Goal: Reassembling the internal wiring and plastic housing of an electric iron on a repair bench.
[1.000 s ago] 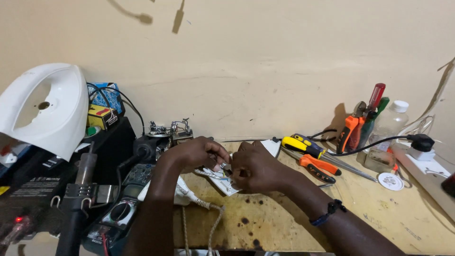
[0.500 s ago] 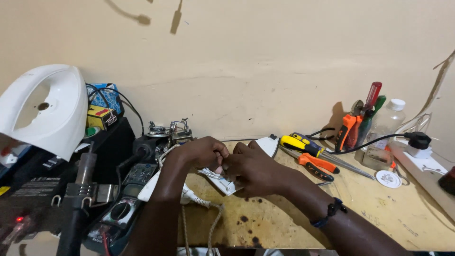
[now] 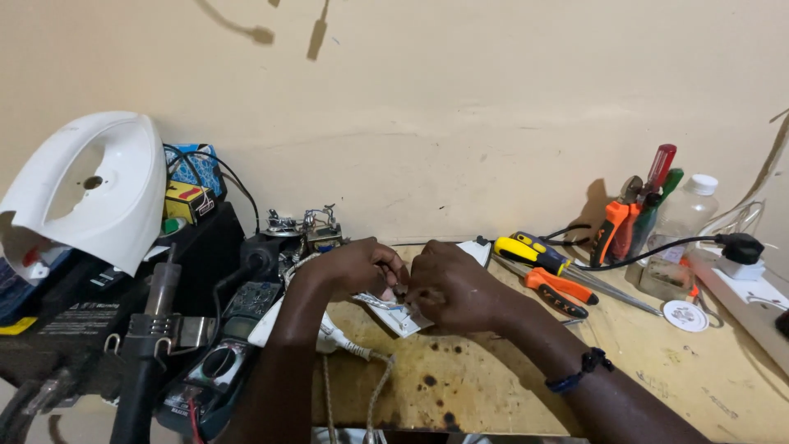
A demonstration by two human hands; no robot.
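Two bare hands meet over the middle of a stained wooden bench (image 3: 460, 386). Around them the bench is crowded: a white iron shell (image 3: 90, 189) leans at the far left above a black case, a soldering tool (image 3: 156, 329) stands up in front of it, and a multimeter (image 3: 218, 370) lies just beside the left forearm. To the right, a yellow-handled screwdriver (image 3: 534, 253) and orange-handled pliers (image 3: 559, 292) lie near the right hand, with a cup of tools (image 3: 637, 214) and a clear plastic bottle (image 3: 682, 218) farther back by the wall. A white power strip (image 3: 752, 300) with a black plug sits at the right edge.

Between the hands lies a small white and metal part (image 3: 394, 311), resting on the bench with a braided cord (image 3: 362, 386) trailing from it toward the near edge. The left hand (image 3: 353, 267) curls over its upper end, fingers bent and pressed onto it. The right hand (image 3: 452, 288) covers the other end, fingers folded tight against the part; the knuckles hide exactly how the tips pinch.
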